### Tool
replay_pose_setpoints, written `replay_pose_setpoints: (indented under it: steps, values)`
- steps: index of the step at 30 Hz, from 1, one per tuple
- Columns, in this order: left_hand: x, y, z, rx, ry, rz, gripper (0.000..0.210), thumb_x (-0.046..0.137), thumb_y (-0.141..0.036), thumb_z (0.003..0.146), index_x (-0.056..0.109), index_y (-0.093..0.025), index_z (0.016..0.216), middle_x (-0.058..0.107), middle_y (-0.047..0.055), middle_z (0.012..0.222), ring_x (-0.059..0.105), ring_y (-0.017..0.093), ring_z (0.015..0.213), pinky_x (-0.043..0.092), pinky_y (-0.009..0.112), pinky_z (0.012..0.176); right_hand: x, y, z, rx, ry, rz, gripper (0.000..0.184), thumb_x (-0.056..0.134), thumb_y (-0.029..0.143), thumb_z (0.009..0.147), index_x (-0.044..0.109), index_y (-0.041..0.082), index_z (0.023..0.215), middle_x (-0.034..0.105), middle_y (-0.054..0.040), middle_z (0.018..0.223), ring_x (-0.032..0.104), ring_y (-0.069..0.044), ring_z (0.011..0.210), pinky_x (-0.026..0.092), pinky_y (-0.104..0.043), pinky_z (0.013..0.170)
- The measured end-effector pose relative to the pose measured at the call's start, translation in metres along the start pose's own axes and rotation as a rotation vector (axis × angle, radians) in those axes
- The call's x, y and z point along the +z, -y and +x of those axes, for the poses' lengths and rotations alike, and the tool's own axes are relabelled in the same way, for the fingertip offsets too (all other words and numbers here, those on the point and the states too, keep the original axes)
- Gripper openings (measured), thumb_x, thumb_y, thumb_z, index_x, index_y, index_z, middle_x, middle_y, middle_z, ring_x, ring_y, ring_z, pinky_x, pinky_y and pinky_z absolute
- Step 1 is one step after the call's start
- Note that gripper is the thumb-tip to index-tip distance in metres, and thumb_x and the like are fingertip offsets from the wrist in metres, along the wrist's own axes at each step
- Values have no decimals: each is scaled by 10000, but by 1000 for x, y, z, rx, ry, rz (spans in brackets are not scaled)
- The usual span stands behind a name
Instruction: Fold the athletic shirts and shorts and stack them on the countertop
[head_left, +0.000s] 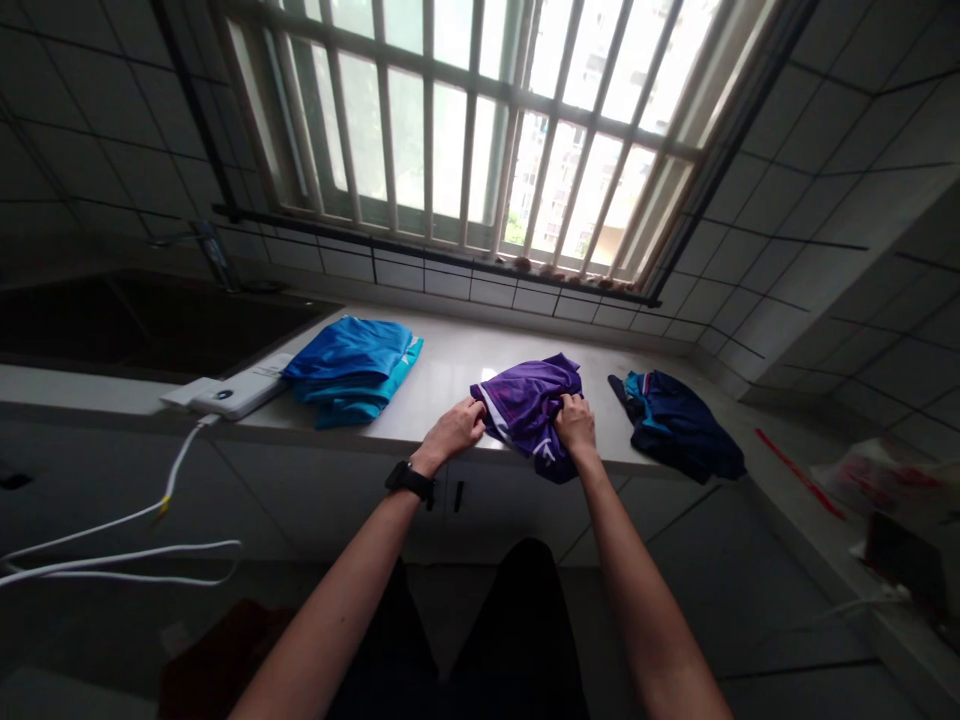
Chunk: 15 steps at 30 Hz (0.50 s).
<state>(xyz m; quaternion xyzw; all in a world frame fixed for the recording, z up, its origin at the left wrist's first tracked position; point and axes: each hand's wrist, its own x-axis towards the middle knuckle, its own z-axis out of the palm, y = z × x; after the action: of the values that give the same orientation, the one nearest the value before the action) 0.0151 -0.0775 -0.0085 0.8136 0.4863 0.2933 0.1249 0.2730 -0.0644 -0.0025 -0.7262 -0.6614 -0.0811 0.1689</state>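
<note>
A crumpled purple garment (pixel 529 400) with white trim lies on the white counter (pixel 450 350), its lower part hanging over the front edge. At its left end my left hand (pixel 456 430), with a black watch on the wrist, has its fingers closed on the white-edged hem. My right hand (pixel 576 425) grips bunched fabric on the right side. To the left sits a stack of folded blue and turquoise garments (pixel 352 365). A dark navy garment (pixel 682 425) with light blue parts lies in a loose heap on the right.
A white power strip (pixel 244 390) with a trailing white cable (pixel 176 465) touches the blue stack. Farther left are a dark sink (pixel 150 320) and a tap (pixel 214 255). A red strip (pixel 799 472) and a plastic bag (pixel 877 470) lie on the right counter. Behind is a barred window (pixel 472 130).
</note>
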Motion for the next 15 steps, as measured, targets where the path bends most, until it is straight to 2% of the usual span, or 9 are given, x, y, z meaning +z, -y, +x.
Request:
replay_pose_setpoints:
  steps: [3,9,11,15]
  values:
    - [-2,2,1,6,29,-49,107,527,-189,853,630,-212,870,647,89,980,622,244,901,526,385,879,1,0,1,11,1,10,364,415,133,985,643,138,1268,653,-167,1274,575,-275,1162,450,-356,931]
    - [-1,5,2,-3,12,-100,74,532,-209,815,604,-226,816,659,77,963,631,243,913,520,371,870,-1,2,2,40,6,14,320,404,97,942,647,121,1148,660,-177,1205,577,-278,1139,454,-364,933]
    - [0,6,2,-20,6,-107,84,539,-231,822,610,-224,866,670,80,977,641,248,914,521,375,867,-1,2,2,43,7,17,311,409,95,931,643,124,1133,658,-171,1200,580,-272,1120,454,-358,929]
    - [1,10,3,-64,-31,-175,236,527,-263,862,611,-217,1078,694,68,970,661,244,894,526,378,874,-1,2,2,18,10,28,298,424,92,913,635,138,1118,656,-157,1198,579,-260,1107,453,-338,924]
